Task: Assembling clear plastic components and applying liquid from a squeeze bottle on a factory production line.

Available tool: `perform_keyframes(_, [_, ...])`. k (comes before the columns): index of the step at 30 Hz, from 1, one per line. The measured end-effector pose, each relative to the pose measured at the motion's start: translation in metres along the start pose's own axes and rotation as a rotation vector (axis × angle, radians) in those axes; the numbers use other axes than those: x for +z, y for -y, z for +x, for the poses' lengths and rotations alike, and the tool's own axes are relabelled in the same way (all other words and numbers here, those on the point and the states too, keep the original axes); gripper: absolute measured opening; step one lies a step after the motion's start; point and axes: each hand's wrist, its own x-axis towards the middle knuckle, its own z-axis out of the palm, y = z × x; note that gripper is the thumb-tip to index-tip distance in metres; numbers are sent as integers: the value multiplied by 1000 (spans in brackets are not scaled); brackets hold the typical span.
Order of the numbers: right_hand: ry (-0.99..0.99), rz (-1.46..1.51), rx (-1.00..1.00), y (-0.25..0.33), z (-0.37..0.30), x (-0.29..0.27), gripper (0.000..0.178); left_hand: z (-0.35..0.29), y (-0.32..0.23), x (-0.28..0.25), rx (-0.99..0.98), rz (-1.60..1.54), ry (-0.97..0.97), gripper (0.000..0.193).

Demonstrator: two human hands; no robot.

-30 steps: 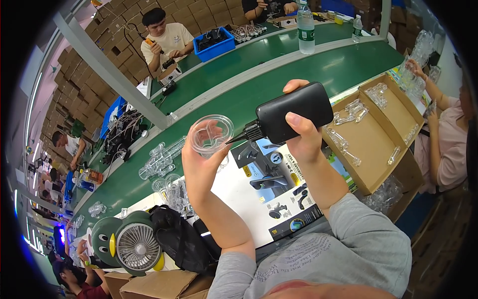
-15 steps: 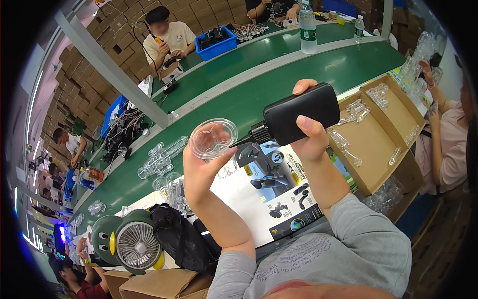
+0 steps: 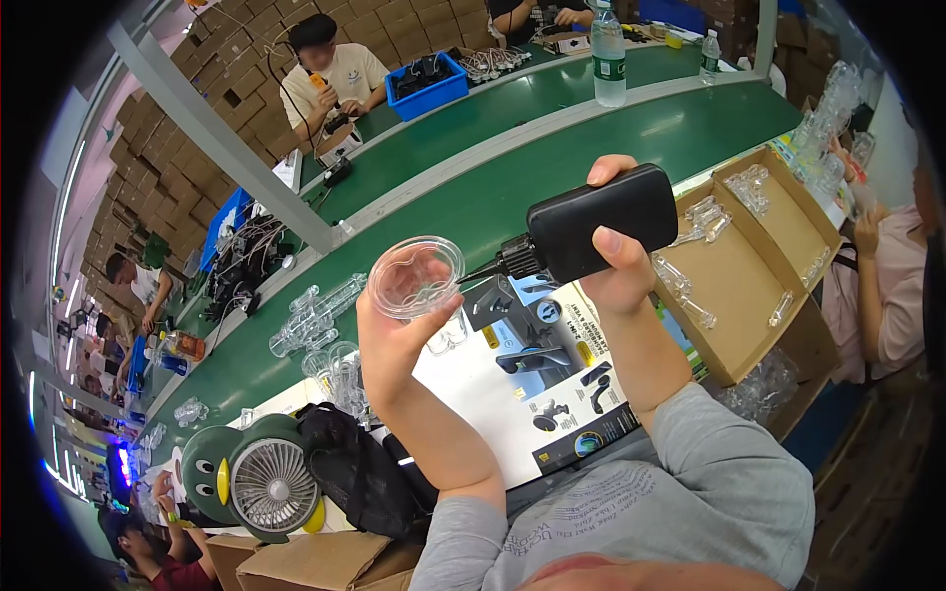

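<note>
My left hand is closed around a clear, round plastic piece with a wide circular rim, raised above the work surface. In my right hand a flat black bottle lies on its side, its ribbed collar and thin nozzle aimed left. The nozzle tip is close to the rim of the clear piece, near my left thumb; whether it touches, I cannot tell. Beneath both hands lies a printed sheet with product pictures.
Clear plastic parts lie on the green table at left. To the right stands a shallow cardboard tray with several small clear pieces. A penguin-shaped fan and black cloth bag are at lower left. Co-workers sit across the table and at right.
My left hand and the clear piece have shifted slightly left. The bottle has moved a little right, and its nozzle tip has drawn back slightly from over the thumb.
</note>
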Motion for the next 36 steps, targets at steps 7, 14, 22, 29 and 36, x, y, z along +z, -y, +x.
perform_keyframes(7, [9, 20, 6, 1, 2, -1, 46, 2, -1, -2, 88, 16, -12, 49])
perform_keyframes(14, [20, 48, 10, 0, 4, -2, 45, 2, -1, -1, 84, -2, -62, 51])
perform_keyframes(22, [-8, 43, 9, 2, 6, 0, 44, 1, 9, -4, 179, -42, -77, 57])
perform_keyframes(29, [-36, 41, 0, 3, 6, 1, 43, 3, 10, -6, 178, -81, -83, 58])
perform_keyframes(36, [-10, 5, 48, 4, 6, -3, 42, 1, 6, -3, 213, -109, -130, 56])
